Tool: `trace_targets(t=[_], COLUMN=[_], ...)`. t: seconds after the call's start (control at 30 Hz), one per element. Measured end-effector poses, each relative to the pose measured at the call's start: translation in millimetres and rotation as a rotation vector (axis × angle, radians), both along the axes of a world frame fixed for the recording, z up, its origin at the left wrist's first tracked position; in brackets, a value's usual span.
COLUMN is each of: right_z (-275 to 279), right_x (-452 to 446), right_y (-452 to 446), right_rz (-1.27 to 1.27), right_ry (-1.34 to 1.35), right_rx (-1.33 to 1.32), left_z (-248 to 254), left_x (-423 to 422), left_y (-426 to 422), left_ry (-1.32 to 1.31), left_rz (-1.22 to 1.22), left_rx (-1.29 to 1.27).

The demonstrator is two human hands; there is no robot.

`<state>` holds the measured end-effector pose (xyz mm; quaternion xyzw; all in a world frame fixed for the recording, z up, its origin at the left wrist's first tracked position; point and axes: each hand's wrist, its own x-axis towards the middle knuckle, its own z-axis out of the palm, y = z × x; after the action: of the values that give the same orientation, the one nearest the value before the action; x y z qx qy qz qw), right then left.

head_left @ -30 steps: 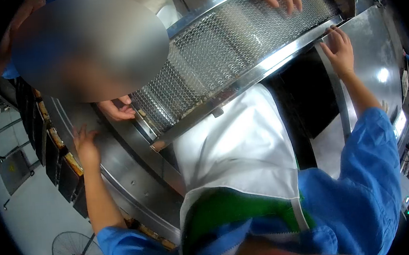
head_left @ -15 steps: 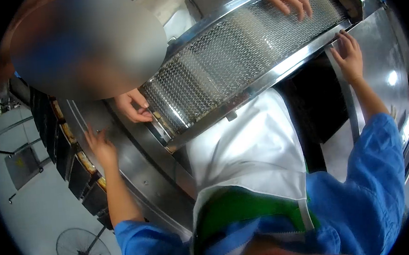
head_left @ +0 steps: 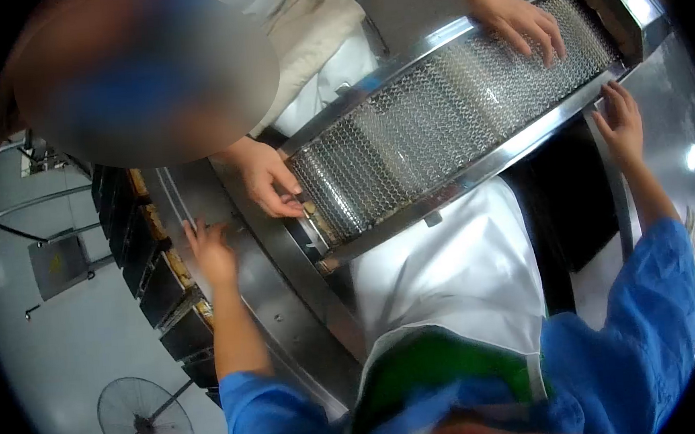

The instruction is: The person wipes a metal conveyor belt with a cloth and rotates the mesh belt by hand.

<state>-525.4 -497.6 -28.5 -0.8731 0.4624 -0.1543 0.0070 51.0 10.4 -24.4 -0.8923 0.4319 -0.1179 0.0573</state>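
A conveyor with a metal mesh belt runs diagonally in front of me between steel side rails. My left hand is open, its fingers apart, over the curved steel surface left of the belt's end. I see nothing in it. At the right, my right hand is open with fingers spread, close to the near rail; whether the fingertips touch it I cannot tell. Pale brown bits lie at the belt's lower end.
Across the belt, a co-worker has one hand at its lower end and another hand over the mesh. Dark plates with yellowish edges line the left side. A fan stands on the floor at lower left.
The whole view has shifted, so most things appear further right and lower. Both my hands stay open near the same places. The co-worker's hands remain by the belt.
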Motion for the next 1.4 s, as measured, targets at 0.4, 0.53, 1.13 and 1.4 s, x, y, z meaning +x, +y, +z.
trace_targets(t=[0.4,0.53,1.13,1.4], right_z=[-0.1,0.5,-10.8,-12.0], right_x=[0.8,-1.7,-32.4,-30.0], right_y=[4.0,4.3,1.6,-0.2], right_rz=[0.016,0.049,1.123,1.113], right_ry=[-0.061,-0.011,0.530,0.542], right_rx=[-0.045,-0.168,0.068,0.122], left_z=[2.4,8.8,14.9,7.7], left_x=[-7.3,-14.3,-22.5,-14.5], left_y=[-11.3,-13.4,-22.5,-16.1], left_ry=[0.021,0.072,0.113,0.099], left_rz=[-0.001,0.074,0.134,0.113], left_rx=[-0.074,-0.021,-0.037,-0.002])
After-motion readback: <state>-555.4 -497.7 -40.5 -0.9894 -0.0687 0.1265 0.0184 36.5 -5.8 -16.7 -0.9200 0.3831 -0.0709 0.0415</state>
